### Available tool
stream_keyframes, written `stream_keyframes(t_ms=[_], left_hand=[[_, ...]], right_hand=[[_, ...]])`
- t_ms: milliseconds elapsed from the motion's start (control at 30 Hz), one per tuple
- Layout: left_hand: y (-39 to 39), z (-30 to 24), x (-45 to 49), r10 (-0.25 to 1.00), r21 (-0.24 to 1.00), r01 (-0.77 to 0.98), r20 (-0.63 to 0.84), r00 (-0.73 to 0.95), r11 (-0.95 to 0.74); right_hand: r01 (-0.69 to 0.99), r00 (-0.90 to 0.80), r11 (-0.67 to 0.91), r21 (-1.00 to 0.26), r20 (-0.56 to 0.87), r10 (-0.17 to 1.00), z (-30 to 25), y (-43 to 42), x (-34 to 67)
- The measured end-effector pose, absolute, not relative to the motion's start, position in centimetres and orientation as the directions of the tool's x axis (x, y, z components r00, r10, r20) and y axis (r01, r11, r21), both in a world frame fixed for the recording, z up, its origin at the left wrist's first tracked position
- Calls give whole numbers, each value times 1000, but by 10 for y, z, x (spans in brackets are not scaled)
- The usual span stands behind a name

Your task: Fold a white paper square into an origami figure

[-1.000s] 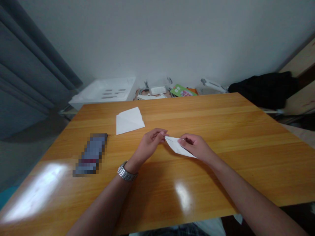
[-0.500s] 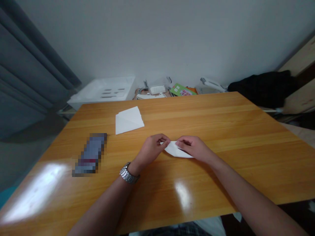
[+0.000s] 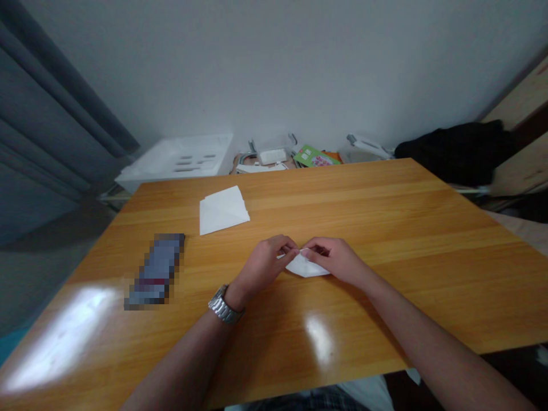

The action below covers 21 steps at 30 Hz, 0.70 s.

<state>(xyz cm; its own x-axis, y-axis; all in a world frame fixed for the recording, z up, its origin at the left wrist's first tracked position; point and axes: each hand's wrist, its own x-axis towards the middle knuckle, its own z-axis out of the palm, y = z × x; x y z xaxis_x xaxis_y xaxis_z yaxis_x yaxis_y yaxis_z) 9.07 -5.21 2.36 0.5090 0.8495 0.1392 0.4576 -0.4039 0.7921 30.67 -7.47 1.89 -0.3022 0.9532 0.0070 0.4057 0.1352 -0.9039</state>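
A small folded piece of white paper lies on the wooden table between my hands. My left hand, with a metal watch on its wrist, pinches the paper's left end with thumb and fingers curled. My right hand pinches the same paper from the right, fingertips meeting the left hand's at the top corner. Both hands rest on the tabletop near its middle.
A second folded white sheet lies further back on the left. A blurred dark flat object sits at the left. Behind the table are a white tray, cables, a green packet and a black cloth.
Both hands have come closer together and lowered the paper to the table. The paper looks shorter and more folded than a second ago.
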Motion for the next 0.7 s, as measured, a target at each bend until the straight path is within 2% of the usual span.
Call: stream_keyframes(t_ms=[333,700], left_hand=[[-44,18,83,876,859,412,84,474,-305],[-41,23,78,895,836,444,114,432,-321]], right_hand=[[407,-280,186,-894,72,957,17,-71,312],[392,-227,149,-908,62,972,17,-66,321]])
